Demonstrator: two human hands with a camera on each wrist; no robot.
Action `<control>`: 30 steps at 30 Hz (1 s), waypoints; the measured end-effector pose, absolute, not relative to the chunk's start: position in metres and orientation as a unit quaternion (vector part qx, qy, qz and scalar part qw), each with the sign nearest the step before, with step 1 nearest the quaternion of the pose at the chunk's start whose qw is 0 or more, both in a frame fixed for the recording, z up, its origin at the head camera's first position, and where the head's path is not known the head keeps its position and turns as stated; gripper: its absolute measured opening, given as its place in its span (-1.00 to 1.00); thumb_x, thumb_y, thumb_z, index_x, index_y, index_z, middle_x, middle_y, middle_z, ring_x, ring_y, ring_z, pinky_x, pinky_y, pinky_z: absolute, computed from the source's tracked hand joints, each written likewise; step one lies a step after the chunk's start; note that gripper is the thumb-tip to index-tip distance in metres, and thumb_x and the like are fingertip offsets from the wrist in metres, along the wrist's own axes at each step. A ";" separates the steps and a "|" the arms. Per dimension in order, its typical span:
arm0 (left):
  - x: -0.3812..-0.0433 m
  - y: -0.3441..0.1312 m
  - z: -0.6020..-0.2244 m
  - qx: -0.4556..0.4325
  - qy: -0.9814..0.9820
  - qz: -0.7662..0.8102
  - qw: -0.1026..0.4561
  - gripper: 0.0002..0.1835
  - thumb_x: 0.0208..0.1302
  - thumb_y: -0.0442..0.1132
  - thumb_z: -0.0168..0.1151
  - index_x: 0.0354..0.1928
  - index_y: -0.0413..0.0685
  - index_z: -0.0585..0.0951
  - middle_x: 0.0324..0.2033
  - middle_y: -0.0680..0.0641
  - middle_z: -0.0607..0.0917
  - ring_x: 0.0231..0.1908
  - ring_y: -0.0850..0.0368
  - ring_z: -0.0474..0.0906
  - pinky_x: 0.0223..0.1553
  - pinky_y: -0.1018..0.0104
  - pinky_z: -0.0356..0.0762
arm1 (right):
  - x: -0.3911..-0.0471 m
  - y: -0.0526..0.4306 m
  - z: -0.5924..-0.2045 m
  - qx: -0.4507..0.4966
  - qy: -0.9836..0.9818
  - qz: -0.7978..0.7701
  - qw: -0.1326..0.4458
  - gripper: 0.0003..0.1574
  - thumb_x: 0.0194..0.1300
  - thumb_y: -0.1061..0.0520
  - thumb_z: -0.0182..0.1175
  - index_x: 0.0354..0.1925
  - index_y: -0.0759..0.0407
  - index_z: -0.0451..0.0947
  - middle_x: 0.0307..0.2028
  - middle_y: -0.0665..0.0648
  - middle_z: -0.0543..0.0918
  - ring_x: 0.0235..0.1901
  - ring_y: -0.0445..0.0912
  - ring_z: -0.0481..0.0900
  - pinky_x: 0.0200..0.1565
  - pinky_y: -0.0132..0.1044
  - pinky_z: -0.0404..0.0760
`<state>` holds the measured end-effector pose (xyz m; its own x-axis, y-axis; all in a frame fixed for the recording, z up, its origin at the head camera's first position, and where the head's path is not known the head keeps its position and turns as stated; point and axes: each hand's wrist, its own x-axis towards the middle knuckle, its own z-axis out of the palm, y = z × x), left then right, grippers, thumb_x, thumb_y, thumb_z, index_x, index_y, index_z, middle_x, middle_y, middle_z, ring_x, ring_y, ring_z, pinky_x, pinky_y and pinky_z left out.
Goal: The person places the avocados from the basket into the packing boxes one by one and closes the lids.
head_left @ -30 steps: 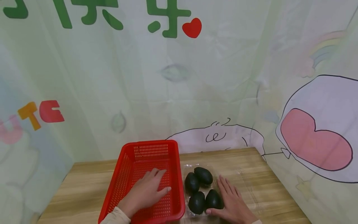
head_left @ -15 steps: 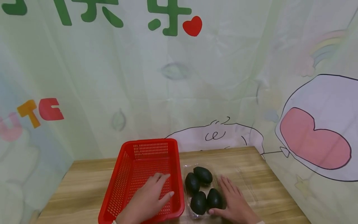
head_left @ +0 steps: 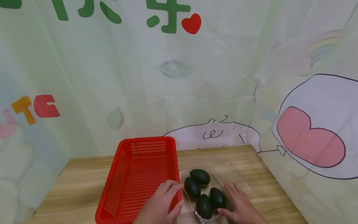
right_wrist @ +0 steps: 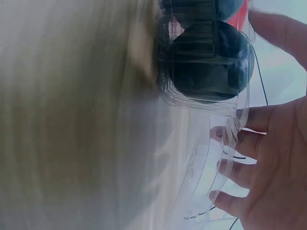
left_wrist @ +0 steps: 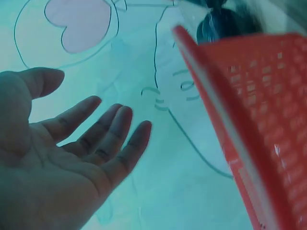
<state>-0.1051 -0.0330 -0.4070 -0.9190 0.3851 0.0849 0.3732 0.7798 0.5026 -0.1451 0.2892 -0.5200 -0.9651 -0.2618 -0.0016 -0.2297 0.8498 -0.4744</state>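
Several dark green avocados (head_left: pixel 204 207) lie in a clear plastic clamshell box (head_left: pixel 207 188), its lid (head_left: pixel 237 174) folded out to the right. My right hand (head_left: pixel 241 205) is at the box's right side, fingers extended and thumb by the nearest avocado on that side. In the right wrist view, its fingertips touch the clear plastic edge. My left hand (head_left: pixel 160 205) is over the right rim of a red mesh basket (head_left: pixel 145 174), fingertips near the box's left edge. The left wrist view shows that palm holding nothing, fingers loosely spread, with the basket (left_wrist: pixel 249 96) alongside.
The wooden table (head_left: pixel 81 183) extends left of the basket and right of the lid. A printed curtain (head_left: pixel 139 77) hangs behind the table's back edge. The basket's raised right wall stands between its inside and the box.
My left hand has moved right, from over the basket's inside to its right rim. The box with the avocados has turned slightly, its near end shifting right, and my right hand has moved along with it.
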 end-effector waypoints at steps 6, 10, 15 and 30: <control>-0.104 -0.013 -0.425 0.263 0.931 0.252 -0.010 -0.50 0.23 0.09 0.19 0.19 0.17 0.49 0.11 0.11 0.49 0.00 0.17 0.43 0.00 0.19 0.60 | -0.138 0.291 -0.522 -0.101 0.970 -0.222 0.015 -0.01 0.12 -0.28 0.27 0.37 0.17 0.26 0.35 0.16 0.35 0.40 0.26 0.11 0.22 0.38 0.15; -0.103 0.001 -0.443 0.316 0.914 0.245 -0.070 -0.54 0.29 0.04 0.17 0.19 0.07 0.49 0.16 0.03 0.47 0.05 0.14 0.45 -0.01 0.23 0.60 | -0.135 0.290 -0.521 -0.080 0.974 -0.210 0.001 -0.09 0.11 -0.16 0.30 0.35 0.13 0.30 0.33 0.12 0.38 0.38 0.25 0.15 0.21 0.36 0.18; -0.104 0.020 -0.456 0.300 0.919 0.251 -0.051 -0.52 0.29 0.11 0.14 0.22 0.21 0.44 0.24 0.09 0.40 0.14 0.12 0.40 0.10 0.08 0.53 | -0.133 0.286 -0.517 -0.043 0.977 -0.211 0.002 -0.16 0.10 -0.09 0.31 0.33 0.04 0.35 0.30 0.10 0.42 0.38 0.24 0.16 0.21 0.39 0.15; -0.121 0.058 -0.482 0.155 0.943 0.291 0.049 -0.39 0.23 0.04 0.20 0.31 0.09 0.37 0.38 -0.04 0.26 0.39 -0.15 0.10 0.31 -0.30 0.09 | -0.137 0.292 -0.510 0.011 0.968 -0.249 0.022 -0.20 0.03 0.18 0.30 0.29 0.13 0.37 0.26 0.25 0.45 0.36 0.30 0.16 0.19 0.37 0.21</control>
